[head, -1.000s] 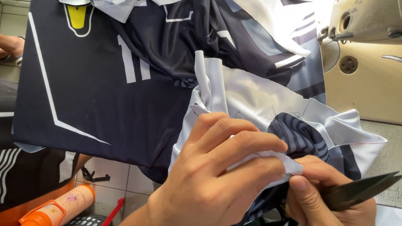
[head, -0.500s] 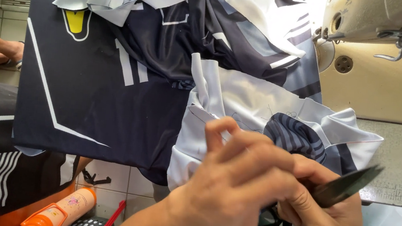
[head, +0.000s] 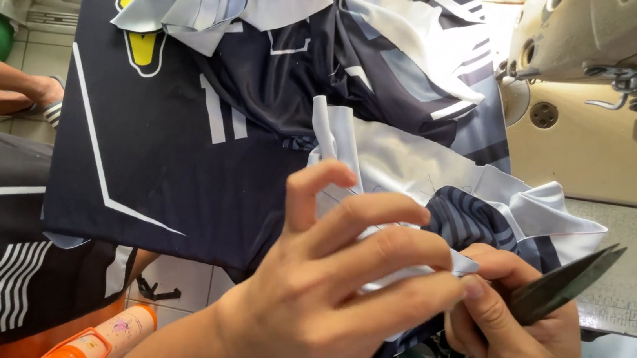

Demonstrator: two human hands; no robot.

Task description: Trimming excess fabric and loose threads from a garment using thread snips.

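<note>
Snips (head: 569, 283) handles seemingly hidden inside right hand (head: 527, 335)

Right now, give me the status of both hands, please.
Left hand pinches pale fabric. Right hand holds dark snips, blades beside the fabric edge. Nothing blocks.

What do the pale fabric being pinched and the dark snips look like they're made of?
Pale fabric: thin, smooth synthetic knit by its look, with a slight sheen and soft folds, pinched by the left hand. Dark snips in the right hand: probably metal with a dull blackened finish, their thin tapered blades ending in points.
</note>
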